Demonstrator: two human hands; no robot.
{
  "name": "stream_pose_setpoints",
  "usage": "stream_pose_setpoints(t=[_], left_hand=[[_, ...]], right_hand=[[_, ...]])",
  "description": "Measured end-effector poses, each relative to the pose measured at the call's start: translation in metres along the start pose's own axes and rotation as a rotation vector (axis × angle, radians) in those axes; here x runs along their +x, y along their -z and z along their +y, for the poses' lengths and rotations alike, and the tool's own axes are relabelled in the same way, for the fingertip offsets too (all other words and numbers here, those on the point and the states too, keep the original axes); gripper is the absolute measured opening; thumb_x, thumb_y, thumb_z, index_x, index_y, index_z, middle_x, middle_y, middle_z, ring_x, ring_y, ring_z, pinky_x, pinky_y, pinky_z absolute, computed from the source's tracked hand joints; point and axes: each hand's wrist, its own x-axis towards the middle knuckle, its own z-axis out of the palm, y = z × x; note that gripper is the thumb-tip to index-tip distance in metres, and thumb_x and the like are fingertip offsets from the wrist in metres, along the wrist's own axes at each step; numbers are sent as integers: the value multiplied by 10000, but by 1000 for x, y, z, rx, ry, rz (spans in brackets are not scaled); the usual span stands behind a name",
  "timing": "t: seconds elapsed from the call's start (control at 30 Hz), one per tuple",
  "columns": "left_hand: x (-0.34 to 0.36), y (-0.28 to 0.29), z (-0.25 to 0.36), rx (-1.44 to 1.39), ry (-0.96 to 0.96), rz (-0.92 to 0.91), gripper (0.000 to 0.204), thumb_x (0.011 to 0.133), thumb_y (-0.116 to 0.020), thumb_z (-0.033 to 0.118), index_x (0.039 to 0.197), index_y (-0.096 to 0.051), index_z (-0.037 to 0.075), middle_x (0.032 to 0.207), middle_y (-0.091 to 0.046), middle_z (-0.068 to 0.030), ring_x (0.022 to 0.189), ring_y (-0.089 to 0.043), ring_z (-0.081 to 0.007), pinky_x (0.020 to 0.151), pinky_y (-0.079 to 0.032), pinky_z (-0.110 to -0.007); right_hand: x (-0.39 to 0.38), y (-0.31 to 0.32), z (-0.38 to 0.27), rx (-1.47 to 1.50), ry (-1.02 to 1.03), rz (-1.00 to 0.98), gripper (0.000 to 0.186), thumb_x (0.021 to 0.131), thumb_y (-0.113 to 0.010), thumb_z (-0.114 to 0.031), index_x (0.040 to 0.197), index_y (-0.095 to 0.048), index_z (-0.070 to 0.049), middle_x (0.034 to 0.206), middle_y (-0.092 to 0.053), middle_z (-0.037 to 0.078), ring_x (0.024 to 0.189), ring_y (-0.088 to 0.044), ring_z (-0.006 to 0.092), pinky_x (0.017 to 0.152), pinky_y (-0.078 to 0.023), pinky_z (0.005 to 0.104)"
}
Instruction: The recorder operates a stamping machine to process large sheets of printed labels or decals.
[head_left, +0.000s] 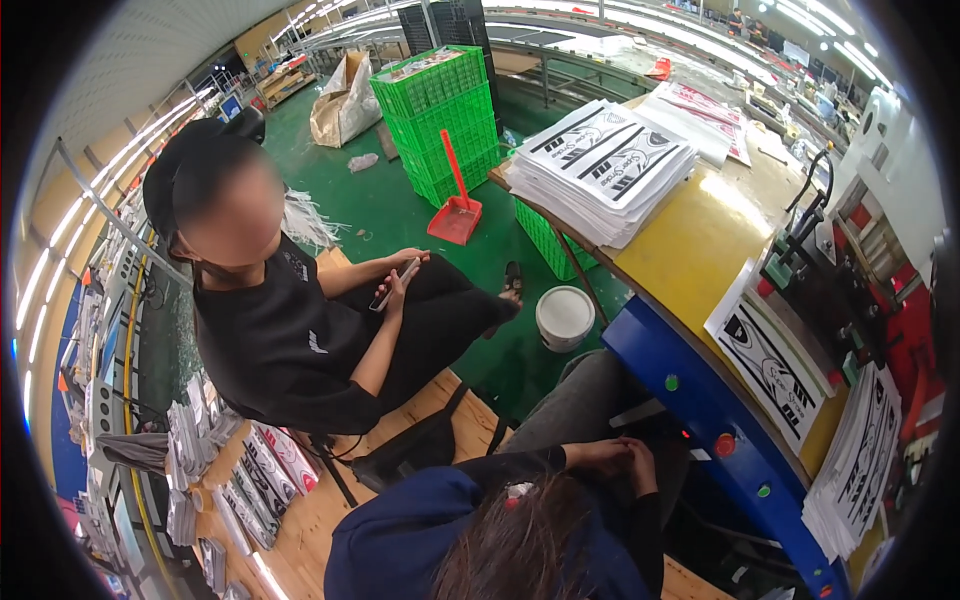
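My left hand (598,455) and my right hand (641,468) rest closed together over my lap, with nothing visible in them. The fingers overlap, so some are hidden. Black cuffs show at both wrists. Just beyond my hands runs the blue front panel (690,370) of a machine, with a red button (725,444) and green buttons. On its yellow tabletop (690,268), a printed white sheet (768,372) lies by the machine's dark mechanism. A fanned stack of similar sheets (853,470) stands at the right. Another thick stack of printed sheets (600,165) sits at the table's far end.
To my left, a person in black (285,330) sits on the wooden bench (425,420), holding a phone (396,284). A black bag (405,455) and printed pieces (265,480) lie there. Beyond are a white bucket (565,318), red dustpan (455,220) and green crates (435,125).
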Motion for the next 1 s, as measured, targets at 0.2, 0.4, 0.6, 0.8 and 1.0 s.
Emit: stream_pose_setpoints(t=[0.2, 0.4, 0.6, 0.8, 1.0], left_hand=[[9, 10, -9, 17, -15, -26, 98, 1003, -465, 259, 982, -536, 194, 696, -438, 88, 509, -422, -52, 438, -302, -222], [19, 23, -13, 93, -18, -126, 225, 1009, -422, 374, 1018, -541, 183, 744, -490, 50, 568, -461, -75, 509, -365, -250], [13, 27, -8, 28, 51, 3, 857, 937, -194, 751, 1461, -365, 94, 1286, -531, -222, 1112, -548, -384, 954, -447, -492], [7, 21, -9, 120, 122, 19, 911, 936, -138, 762, 1518, -310, 83, 1398, -470, -292, 1241, -500, -464, 1053, -400, -544], [20, 26, -8, 134, 98, -11, 885, 947, -186, 748, 1505, -331, 76, 1419, -446, -307, 1288, -471, -464, 1081, -379, -549]], right_hand=[[-2, -2, 1, 31, -104, 23, 257, 930, -476, -68, 1069, -679, 5, 1089, -677, 105, 1028, -635, 182, 921, -479, 280], [8, -1, -2, -10, -43, -14, 254, 938, -503, -91, 1109, -667, 1, 1075, -678, 96, 1019, -636, 182, 908, -487, 282], [-12, -5, -135, -406, -259, -436, 290, 986, -518, -140, 1225, -612, -5, 1057, -671, 115, 1016, -626, 179, 909, -481, 301], [-117, -138, -396, -431, 740, -597, 481, 1013, -463, -303, 1262, -560, 96, 1116, -679, 181, 1038, -634, 257, 931, -473, 334], [-173, -208, -467, 639, 584, -1587, 640, 1001, -514, -398, 1456, -405, 39, 1389, -532, 197, 1260, -539, 288, 1010, -436, 385]])
